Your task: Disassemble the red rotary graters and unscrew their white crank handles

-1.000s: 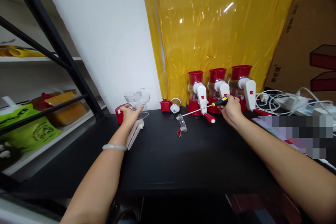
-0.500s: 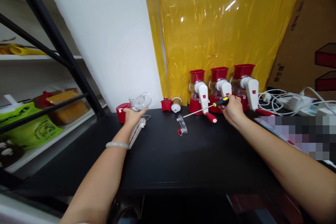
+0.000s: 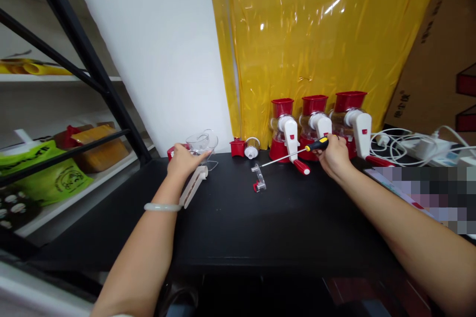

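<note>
My left hand is closed around the body of a rotary grater, which has a clear plastic housing and a red part mostly hidden behind my fingers. Just below my wrist lies a white crank arm. My right hand grips a screwdriver by its black and yellow handle. Its metal shaft points left and down, with the tip at a small clear plastic piece with a red end. Whether the tip touches the piece, I cannot tell.
Three assembled red and white graters stand along the yellow sheet. A red hopper piece and a drum sit beside them. White cables lie at right, before a cardboard box. A shelf rack stands left.
My left hand has shifted slightly left over the grater body, now covering most of its red part. My right hand still holds the screwdriver at the clear piece. The view has shifted slightly.
</note>
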`<action>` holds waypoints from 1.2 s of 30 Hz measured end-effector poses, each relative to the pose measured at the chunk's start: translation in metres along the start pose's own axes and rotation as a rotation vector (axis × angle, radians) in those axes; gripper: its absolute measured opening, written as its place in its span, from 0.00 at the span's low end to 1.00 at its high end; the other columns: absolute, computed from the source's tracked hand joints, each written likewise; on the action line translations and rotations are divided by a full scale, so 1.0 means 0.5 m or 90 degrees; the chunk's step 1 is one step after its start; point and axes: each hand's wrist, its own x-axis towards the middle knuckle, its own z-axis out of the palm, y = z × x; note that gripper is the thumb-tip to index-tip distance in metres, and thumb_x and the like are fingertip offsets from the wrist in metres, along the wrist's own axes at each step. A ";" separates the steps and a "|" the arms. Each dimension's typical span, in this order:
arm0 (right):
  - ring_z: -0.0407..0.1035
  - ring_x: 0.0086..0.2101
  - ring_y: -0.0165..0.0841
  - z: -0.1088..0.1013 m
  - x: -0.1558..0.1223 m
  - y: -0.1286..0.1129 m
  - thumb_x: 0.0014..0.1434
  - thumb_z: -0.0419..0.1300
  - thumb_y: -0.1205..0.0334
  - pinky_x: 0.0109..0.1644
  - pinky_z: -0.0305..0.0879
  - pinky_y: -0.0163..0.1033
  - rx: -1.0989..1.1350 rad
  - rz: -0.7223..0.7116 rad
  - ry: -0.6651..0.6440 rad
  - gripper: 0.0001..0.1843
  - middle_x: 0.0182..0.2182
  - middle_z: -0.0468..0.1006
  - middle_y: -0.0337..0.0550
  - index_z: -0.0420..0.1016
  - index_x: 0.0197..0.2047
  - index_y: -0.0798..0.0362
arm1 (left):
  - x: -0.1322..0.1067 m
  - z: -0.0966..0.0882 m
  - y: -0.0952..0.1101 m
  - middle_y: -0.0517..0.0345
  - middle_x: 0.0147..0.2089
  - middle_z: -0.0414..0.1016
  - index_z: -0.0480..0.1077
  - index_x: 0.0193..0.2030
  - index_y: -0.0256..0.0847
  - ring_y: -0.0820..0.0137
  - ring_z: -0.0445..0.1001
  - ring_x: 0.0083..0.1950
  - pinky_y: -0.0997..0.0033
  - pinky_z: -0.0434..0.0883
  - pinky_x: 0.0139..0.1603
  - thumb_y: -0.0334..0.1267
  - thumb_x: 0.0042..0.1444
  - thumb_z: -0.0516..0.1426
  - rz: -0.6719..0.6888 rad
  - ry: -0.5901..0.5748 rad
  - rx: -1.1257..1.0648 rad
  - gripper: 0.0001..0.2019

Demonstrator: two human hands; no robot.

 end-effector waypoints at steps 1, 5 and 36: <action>0.60 0.20 0.26 -0.001 0.001 0.001 0.59 0.55 0.61 0.16 0.60 0.32 0.001 -0.002 -0.002 0.08 0.28 0.65 0.33 0.56 0.38 0.46 | -0.007 -0.011 0.011 0.26 0.58 0.67 0.56 0.58 0.33 0.37 0.67 0.60 0.40 0.65 0.56 0.66 0.36 0.65 0.016 0.050 0.056 0.50; 0.60 0.20 0.27 -0.001 0.001 0.000 0.58 0.56 0.62 0.15 0.60 0.32 -0.002 -0.003 0.005 0.09 0.28 0.65 0.34 0.57 0.36 0.46 | -0.025 -0.027 0.038 0.38 0.62 0.65 0.60 0.61 0.37 0.46 0.63 0.64 0.49 0.64 0.61 0.57 0.51 0.60 0.220 0.199 0.140 0.37; 0.61 0.20 0.29 -0.010 0.016 0.007 0.54 0.58 0.59 0.16 0.65 0.37 -0.006 -0.035 -0.011 0.10 0.28 0.64 0.35 0.57 0.35 0.44 | 0.067 0.038 0.053 0.45 0.48 0.75 0.74 0.54 0.46 0.52 0.68 0.54 0.60 0.69 0.46 0.47 0.61 0.55 0.287 0.097 0.353 0.18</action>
